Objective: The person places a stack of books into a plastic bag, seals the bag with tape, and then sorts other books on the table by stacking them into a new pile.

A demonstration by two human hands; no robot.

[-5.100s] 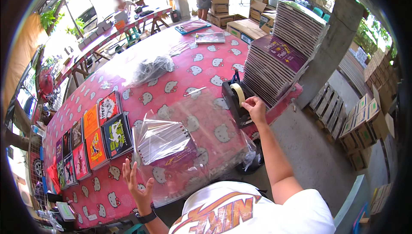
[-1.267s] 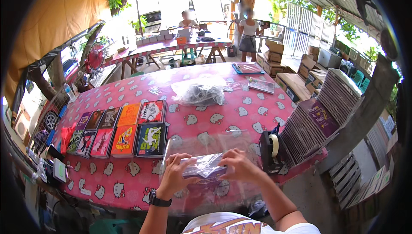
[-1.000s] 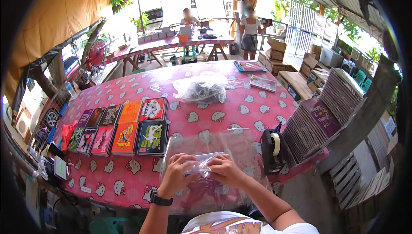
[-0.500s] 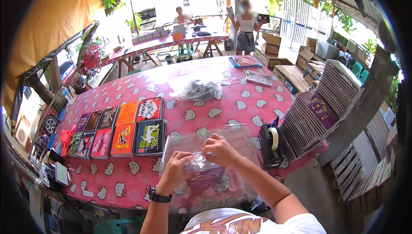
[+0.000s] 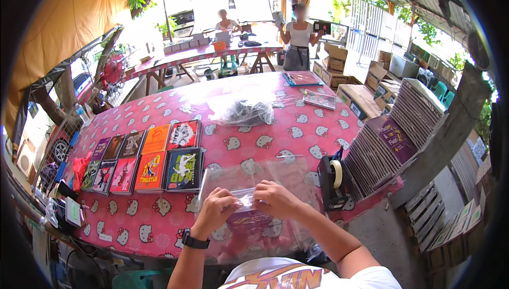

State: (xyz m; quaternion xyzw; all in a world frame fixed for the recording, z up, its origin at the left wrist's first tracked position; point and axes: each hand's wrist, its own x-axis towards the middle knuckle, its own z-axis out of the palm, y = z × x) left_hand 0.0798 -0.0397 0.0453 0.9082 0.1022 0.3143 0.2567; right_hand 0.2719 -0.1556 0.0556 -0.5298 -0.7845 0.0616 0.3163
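A purple-covered notebook (image 5: 250,220) lies flat on the near edge of the table, under a layer of clear plastic. Over its far edge, my left hand (image 5: 217,208) and my right hand (image 5: 275,199) each pinch the plastic wrapper (image 5: 245,199) between thumb and fingers. The wrapper bunches and shines in the narrow gap between them. Larger clear plastic sheets (image 5: 297,183) spread out under and around the notebook. How many notebooks are inside the wrapper I cannot tell.
Two rows of colourful notebooks (image 5: 151,171) sit on the left. A tape dispenser (image 5: 335,182) and tall notebook stacks (image 5: 371,156) stand on the right. Bundled clear plastic (image 5: 244,113) lies farther back. Boxes (image 5: 358,98) and a standing person (image 5: 301,37) are beyond the table.
My hands have lowered and levelled, with the right one moving rightward and the plastic stretched between them. In the background, the standing person has shifted, holding items out to both sides.
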